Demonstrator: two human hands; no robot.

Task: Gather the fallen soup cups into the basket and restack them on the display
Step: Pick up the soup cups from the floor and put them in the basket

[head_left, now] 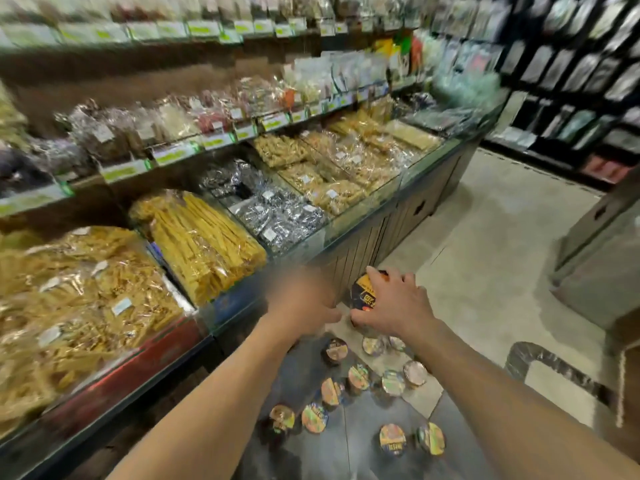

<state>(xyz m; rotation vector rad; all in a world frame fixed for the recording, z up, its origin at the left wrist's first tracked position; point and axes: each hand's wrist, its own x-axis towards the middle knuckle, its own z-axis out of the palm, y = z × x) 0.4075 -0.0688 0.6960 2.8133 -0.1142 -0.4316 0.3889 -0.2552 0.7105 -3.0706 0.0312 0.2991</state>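
right hand [391,303]: gripping a soup cup [362,294]; fingers are curling over the orange-and-black lid, the thumb is lying low against the cup's wall; the cup is sitting tilted, lid facing the left hand, in the gap between the two hands.

left hand [304,301]: showing only as a heavy blur; its fingertips are lying just beside the held cup's lower edge; whether it is touching or grasping anything cannot be told.

fallen cups [358,375]: about eleven, lying scattered on the floor [485,271] below the hands and between the two forearms; most are showing bright printed lids, some upward, some tilted; a few are lying in near pairs, the rest apart.

display counter [360,251]: running along the outer side of the left arm and on past both hands; glass-fronted bins are holding cellophane bags [204,244] of pale yellow dried goods and dark silvery packs.

dark curved bar [554,367]: lying on the outer side of the right forearm; what it belongs to cannot be told.
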